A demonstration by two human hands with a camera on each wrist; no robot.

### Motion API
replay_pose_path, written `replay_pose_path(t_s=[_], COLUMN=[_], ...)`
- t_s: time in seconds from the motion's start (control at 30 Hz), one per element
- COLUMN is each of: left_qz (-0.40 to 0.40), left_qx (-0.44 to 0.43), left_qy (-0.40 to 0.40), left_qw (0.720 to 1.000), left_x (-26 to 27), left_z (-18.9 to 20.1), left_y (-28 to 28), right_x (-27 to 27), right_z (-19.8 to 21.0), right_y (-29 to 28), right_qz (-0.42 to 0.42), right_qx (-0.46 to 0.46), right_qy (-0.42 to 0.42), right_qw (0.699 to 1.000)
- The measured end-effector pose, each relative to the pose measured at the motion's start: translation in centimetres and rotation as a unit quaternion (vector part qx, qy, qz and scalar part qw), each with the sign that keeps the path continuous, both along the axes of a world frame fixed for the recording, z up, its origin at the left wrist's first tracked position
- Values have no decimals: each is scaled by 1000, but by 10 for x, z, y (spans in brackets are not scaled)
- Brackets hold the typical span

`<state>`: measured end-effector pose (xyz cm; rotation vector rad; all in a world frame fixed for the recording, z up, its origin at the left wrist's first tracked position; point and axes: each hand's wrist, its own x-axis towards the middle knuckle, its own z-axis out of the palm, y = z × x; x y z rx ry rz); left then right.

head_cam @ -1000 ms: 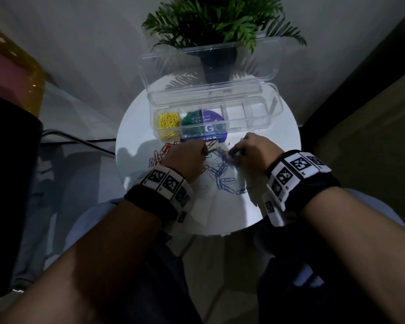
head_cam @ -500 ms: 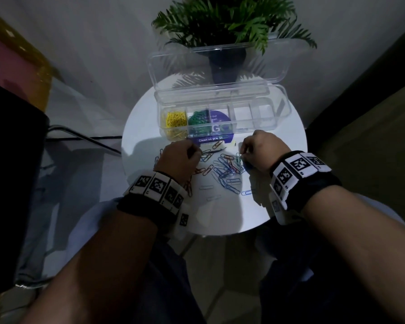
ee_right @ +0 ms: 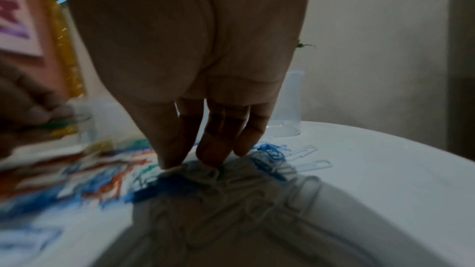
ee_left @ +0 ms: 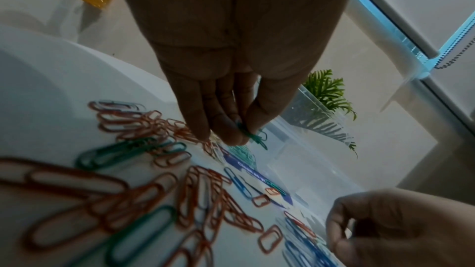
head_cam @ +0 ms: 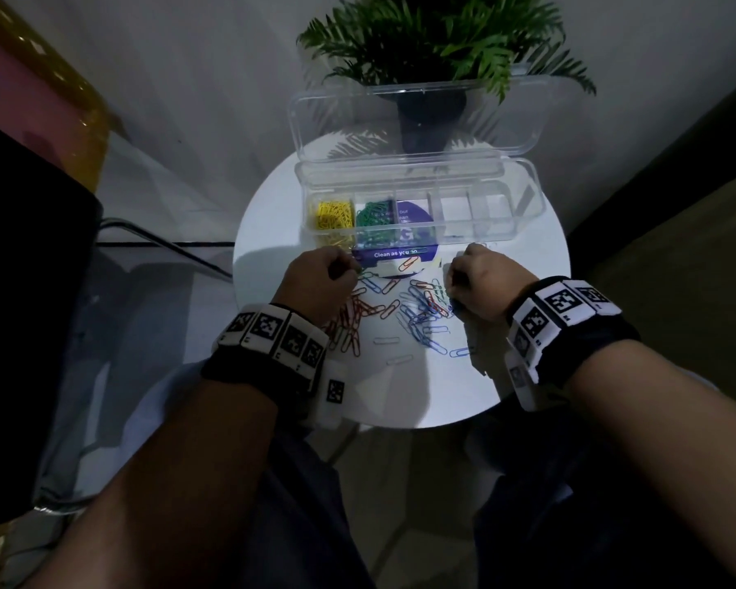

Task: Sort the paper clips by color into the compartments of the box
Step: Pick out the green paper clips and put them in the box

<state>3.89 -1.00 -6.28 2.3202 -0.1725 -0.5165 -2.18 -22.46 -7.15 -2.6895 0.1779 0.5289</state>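
Note:
A clear compartment box [head_cam: 523, 206] stands open at the back of the round white table [head_cam: 510, 346]. Yellow clips [head_cam: 335, 214] fill its leftmost compartment and green clips [head_cam: 372, 215] the one beside it. Loose red clips [head_cam: 360, 312], blue clips [head_cam: 425, 318] and white clips [head_cam: 386, 340] lie in front of the box. My left hand [head_cam: 355, 269] is curled at the left of the pile and pinches a green clip [ee_left: 253, 137] between thumb and fingers [ee_left: 231, 133]. My right hand [head_cam: 450, 292] is curled at the right; its thumb and fingers [ee_right: 213, 155] pinch a white clip [ee_right: 203, 170] on the table.
The box lid [head_cam: 417, 121] stands upright behind the box, with a potted plant [head_cam: 434, 48] behind it. A purple round sticker [head_cam: 400, 259] lies under the box's front. A dark object [head_cam: 26, 312] and a glass surface are to the left, off the table.
A second ago both hands were close together over the middle of the pile. They have drawn apart, the left to the left side and the right to the right side.

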Motion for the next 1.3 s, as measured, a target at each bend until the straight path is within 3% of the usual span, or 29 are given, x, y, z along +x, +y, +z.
replay_pose_path(t_s=[0.17, 0.53, 0.67, 0.77, 0.87, 1.1, 1.3], left_qz=[-2, 12, 28, 25, 19, 9, 3], left_qx=[5, 43, 43, 43, 41, 30, 29], left_qy=[-11, -36, -49, -50, -46, -49, -53], left_qw=[1000, 998, 997, 997, 998, 998, 998], left_x=[1, 9, 12, 11, 10, 11, 13], left_z=[0, 0, 1, 0, -1, 0, 1], left_y=[6, 17, 26, 31, 34, 35, 36], right_x=[-4, 9, 10, 9, 9, 15, 9], right_z=[4, 3, 6, 10, 11, 10, 7], right_y=[-7, 17, 16, 12, 11, 26, 34], right_qz=[-64, -32, -57, -112, -140, -19, 8], right_qx=[36, 5, 29, 77, 67, -42, -38], right_qy=[-59, 9, 24, 3, -58, 13, 46], right_qw=[996, 999, 998, 991, 986, 999, 998])
